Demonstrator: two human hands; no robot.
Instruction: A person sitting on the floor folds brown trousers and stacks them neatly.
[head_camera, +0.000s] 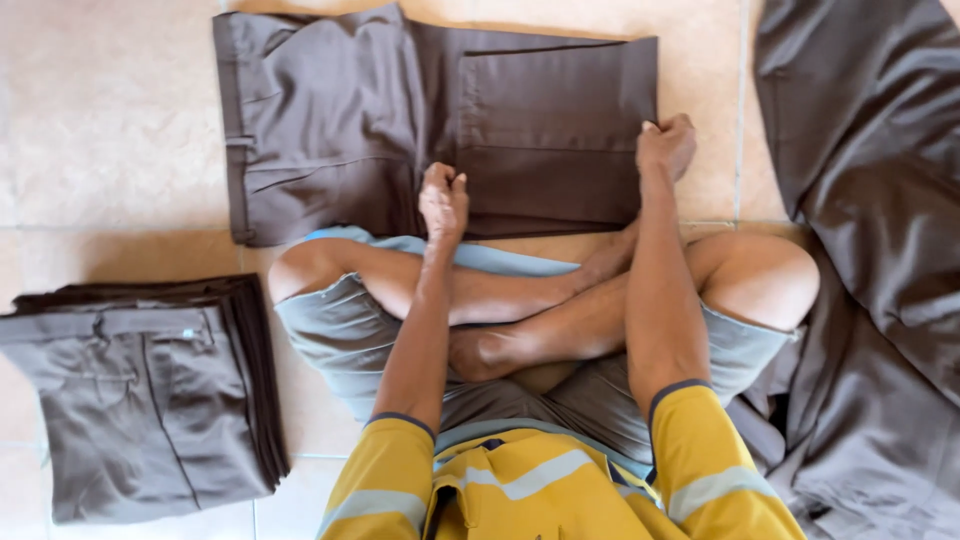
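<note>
Brown trousers (430, 120) lie half-folded on the tiled floor (100, 130). Left hand (443, 200) and right hand (665, 145) each pinch its near edge. Folded stack (140, 400) left; loose pile (870, 250) right.

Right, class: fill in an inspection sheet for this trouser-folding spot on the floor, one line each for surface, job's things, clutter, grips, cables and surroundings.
Surface: pale tiled floor, person sitting cross-legged on it.
Job's things: brown trousers lying half-folded in front of the knees, waistband to the left.
Clutter: nothing seen.
Grips: left hand closed on the trousers' near edge; right hand pinching the right end of the fold.
Cables: nothing seen.
Surroundings: stack of folded trousers at the person's left; loose heap of brown garments at the right.
</note>
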